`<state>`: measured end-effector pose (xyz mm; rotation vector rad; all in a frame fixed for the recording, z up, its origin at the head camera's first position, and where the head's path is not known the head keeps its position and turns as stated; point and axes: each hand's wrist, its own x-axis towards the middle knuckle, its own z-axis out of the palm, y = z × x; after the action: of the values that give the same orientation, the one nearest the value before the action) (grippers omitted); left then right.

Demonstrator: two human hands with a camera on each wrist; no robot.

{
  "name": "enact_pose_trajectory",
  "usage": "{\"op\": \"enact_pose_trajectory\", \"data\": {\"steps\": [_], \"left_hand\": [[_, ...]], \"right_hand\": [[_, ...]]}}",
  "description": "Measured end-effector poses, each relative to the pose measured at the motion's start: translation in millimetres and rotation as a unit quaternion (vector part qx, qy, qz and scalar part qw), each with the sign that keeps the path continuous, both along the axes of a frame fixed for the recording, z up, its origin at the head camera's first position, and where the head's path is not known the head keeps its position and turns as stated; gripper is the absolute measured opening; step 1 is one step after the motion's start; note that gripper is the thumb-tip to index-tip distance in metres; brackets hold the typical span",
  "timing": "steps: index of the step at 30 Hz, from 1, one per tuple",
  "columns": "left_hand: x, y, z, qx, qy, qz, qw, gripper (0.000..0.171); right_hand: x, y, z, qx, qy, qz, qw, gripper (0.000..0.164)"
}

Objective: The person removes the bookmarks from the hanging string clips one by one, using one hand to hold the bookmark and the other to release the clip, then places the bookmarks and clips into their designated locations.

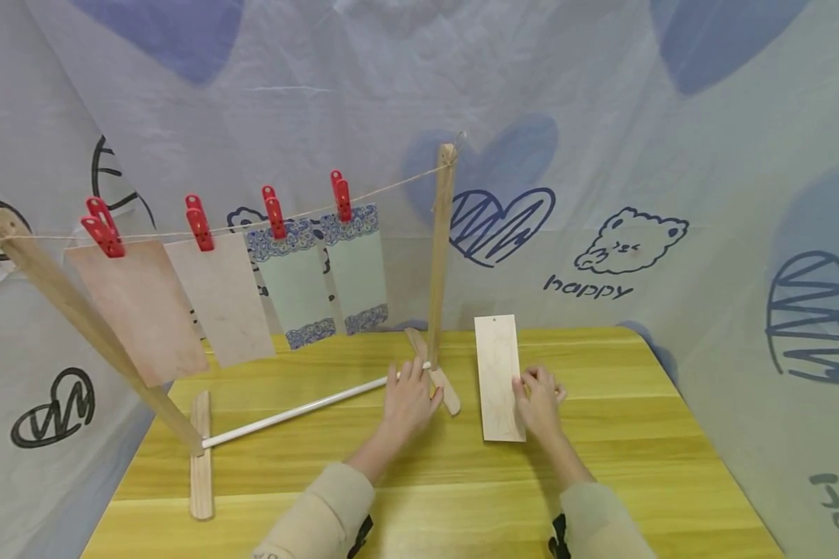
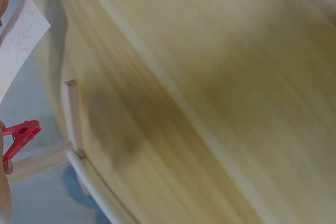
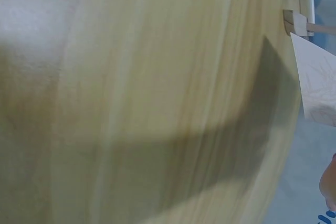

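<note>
A pale paper card (image 1: 499, 380) with a tiny hole near its top stands roughly upright above the table. My right hand (image 1: 541, 396) pinches its right edge. The same card (image 3: 317, 82) shows at the right border of the right wrist view, with a bit of that hand below. My left hand (image 1: 409, 396) is by the foot of the right-hand wooden post (image 1: 442, 256), near the white rod. Seen in the left wrist view, its fingers pinch a red clothespin (image 2: 25, 132); in the head view the hand hides that clothespin.
A twine line (image 1: 398, 185) runs between two wooden posts. Several red clothespins hold cards on it: a pinkish card (image 1: 140, 310), a whitish card (image 1: 222, 303) and two pale green cards (image 1: 297, 287) with blue patterned borders. A white rod (image 1: 301, 410) joins the posts low down. Printed cloth surrounds the wooden table (image 1: 629, 435).
</note>
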<state>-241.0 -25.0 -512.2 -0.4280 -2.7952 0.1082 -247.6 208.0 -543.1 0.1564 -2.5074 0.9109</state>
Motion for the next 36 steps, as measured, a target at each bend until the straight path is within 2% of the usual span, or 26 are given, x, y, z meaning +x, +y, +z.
{"op": "enact_pose_trajectory", "data": {"steps": [8, 15, 24, 29, 36], "left_hand": [[1.4, 4.7, -20.9, 0.009, -0.038, 0.018, 0.9991, 0.053], [5.3, 7.8, -29.4, 0.026, -0.061, 0.037, 0.9971, 0.049], [9.0, 13.9, -39.7, 0.027, -0.098, 0.051, 0.9935, 0.050], [11.6, 16.5, -46.0, 0.029, -0.103, 0.054, 0.9927, 0.050], [10.7, 19.6, -55.1, 0.036, -0.091, 0.055, 0.9936, 0.047]], "right_hand": [[5.6, -0.4, -14.0, 0.013, -0.041, -0.005, 0.999, 0.020], [11.3, 0.4, -24.0, 0.027, -0.072, -0.009, 0.997, 0.020], [18.0, 1.0, -33.5, 0.047, -0.082, -0.009, 0.995, 0.021], [20.2, 1.8, -40.0, 0.088, -0.097, -0.014, 0.991, 0.022], [24.0, 3.2, -45.0, 0.126, -0.094, -0.011, 0.988, 0.023]]}}
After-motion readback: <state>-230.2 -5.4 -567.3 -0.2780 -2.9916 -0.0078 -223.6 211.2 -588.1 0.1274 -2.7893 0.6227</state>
